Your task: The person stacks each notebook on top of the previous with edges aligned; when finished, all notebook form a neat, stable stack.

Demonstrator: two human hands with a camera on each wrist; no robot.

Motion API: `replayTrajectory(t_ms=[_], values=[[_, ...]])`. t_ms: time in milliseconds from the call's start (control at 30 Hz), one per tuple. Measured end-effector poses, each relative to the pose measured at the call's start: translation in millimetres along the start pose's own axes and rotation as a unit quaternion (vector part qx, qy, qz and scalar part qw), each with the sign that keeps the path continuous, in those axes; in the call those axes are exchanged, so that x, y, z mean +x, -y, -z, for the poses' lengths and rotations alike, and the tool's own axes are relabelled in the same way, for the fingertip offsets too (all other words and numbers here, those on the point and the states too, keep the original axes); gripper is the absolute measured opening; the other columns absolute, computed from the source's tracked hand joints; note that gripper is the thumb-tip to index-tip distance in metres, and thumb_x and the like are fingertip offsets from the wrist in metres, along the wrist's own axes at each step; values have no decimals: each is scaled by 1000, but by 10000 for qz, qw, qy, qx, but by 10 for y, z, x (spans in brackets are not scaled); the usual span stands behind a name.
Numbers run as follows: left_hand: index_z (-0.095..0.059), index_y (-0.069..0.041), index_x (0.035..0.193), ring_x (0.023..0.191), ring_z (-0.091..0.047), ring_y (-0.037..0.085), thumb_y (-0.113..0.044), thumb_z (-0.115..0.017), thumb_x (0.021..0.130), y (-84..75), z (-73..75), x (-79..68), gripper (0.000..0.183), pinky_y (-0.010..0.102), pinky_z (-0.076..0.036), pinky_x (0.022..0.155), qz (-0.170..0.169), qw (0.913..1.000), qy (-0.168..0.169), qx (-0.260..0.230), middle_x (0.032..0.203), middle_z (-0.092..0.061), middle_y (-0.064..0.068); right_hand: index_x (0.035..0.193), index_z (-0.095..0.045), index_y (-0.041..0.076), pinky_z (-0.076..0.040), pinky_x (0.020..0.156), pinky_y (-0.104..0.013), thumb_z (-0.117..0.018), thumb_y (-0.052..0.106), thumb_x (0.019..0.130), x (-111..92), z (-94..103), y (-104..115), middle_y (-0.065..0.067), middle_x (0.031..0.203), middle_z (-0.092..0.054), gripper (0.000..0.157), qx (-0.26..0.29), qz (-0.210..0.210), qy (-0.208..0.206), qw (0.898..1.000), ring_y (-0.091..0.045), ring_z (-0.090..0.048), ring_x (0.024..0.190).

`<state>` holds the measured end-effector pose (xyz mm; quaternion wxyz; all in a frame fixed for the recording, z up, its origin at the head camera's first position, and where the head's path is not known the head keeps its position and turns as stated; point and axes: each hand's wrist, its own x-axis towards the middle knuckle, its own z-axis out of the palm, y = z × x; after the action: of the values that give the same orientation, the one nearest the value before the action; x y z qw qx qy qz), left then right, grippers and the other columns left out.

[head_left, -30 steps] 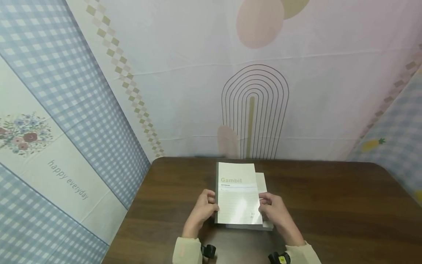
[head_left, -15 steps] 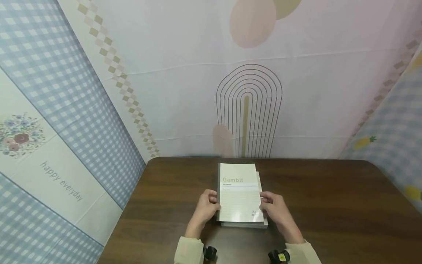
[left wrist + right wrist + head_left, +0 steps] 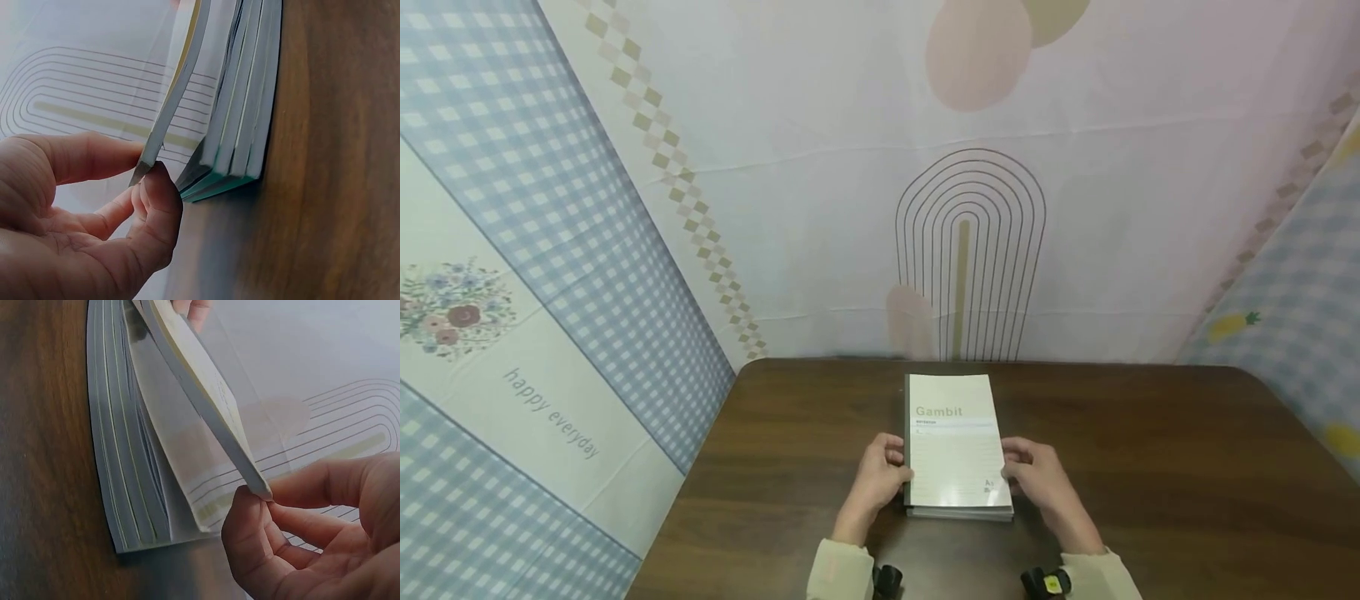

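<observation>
A pale cream notebook [image 3: 958,458] marked "Gambit", with a dark spine on its left, lies level over a stack of several notebooks [image 3: 240,112]. In both wrist views a gap shows between this notebook and the stack, so it is held up above it. My left hand [image 3: 878,477] pinches the spine side near the front corner, thumb on top and fingers below. Opposite it, my right hand [image 3: 1037,477] pinches the right edge between thumb and fingers. From the head view only the front edge of the stack shows, nearly in line with the held notebook.
The stack stands on a dark brown wooden table [image 3: 1150,450] with rounded back corners. Behind the table hangs a pale printed cloth [image 3: 812,233]; a blue checked cloth [image 3: 617,275] hangs at the left. Black wrist cameras [image 3: 887,581] sit at both sleeves.
Both hands have shifted the held notebook to the right. The stack, which stuck out past its right edge earlier, now sits almost fully beneath it.
</observation>
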<state>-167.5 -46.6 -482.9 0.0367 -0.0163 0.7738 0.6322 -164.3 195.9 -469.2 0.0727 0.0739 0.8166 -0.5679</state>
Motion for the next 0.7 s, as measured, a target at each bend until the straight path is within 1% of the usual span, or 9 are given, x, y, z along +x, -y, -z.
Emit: replayTrajectory(t_ms=[233,400,600,700], values=[[-55,8,116,69,-51,18,17,-65,77,52,-25,-3,41,30,-49,56,95,9999,19,102,91,-53,12,128,-60,-11,-55,69,-39,-55,-5,87,13,-14,-40,-16,102,-64,42,-103,-28,11,9999,-26,-59,86],[-55,8,115,70,-51,18,16,-65,78,88,-40,-9,39,31,-50,56,47,9998,-15,179,91,-54,12,128,-59,-11,-55,70,-39,-55,-3,87,20,-1,-63,-16,103,-64,42,-134,-124,48,9998,-27,-58,88],[-57,9,114,73,-54,20,14,-68,82,79,-48,-41,35,35,-54,60,53,9989,-56,460,91,-56,12,129,-59,-11,-55,71,-39,-55,-2,88,6,7,-93,-16,103,-64,42,-154,-230,113,9996,-26,-58,88],[-56,10,115,73,-54,20,14,-67,82,65,-44,-53,35,35,-54,61,94,9987,-38,503,91,-56,13,129,-59,-11,-55,72,-39,-55,-2,88,0,3,-98,-16,103,-64,42,-168,-250,113,9995,-26,-58,88]])
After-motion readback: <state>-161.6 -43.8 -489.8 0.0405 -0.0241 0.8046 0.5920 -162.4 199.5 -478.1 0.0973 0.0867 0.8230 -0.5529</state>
